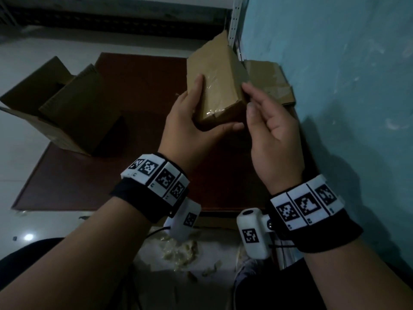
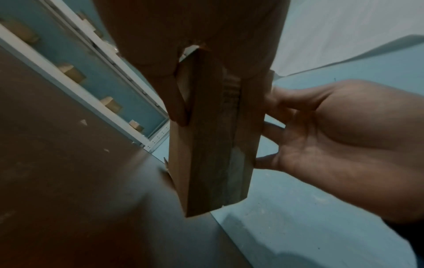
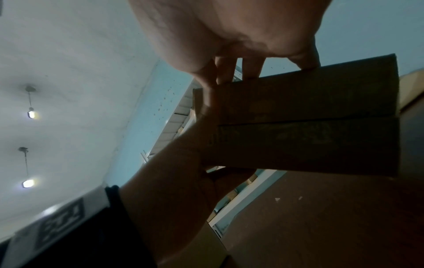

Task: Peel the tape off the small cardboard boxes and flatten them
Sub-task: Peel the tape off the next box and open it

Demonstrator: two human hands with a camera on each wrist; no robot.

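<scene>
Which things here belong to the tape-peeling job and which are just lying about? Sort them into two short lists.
Job:
small taped box, gripped by left hand
right hand, fingers at the box's right side
flat cardboard by the wall
big open carton

Lying about:
brown mat
scraps on the floor
shelf upright

A storeroom: metal racking [image 2: 75, 72] holds small boxes [image 2: 71, 73] against a blue wall [image 1: 335, 63].
</scene>
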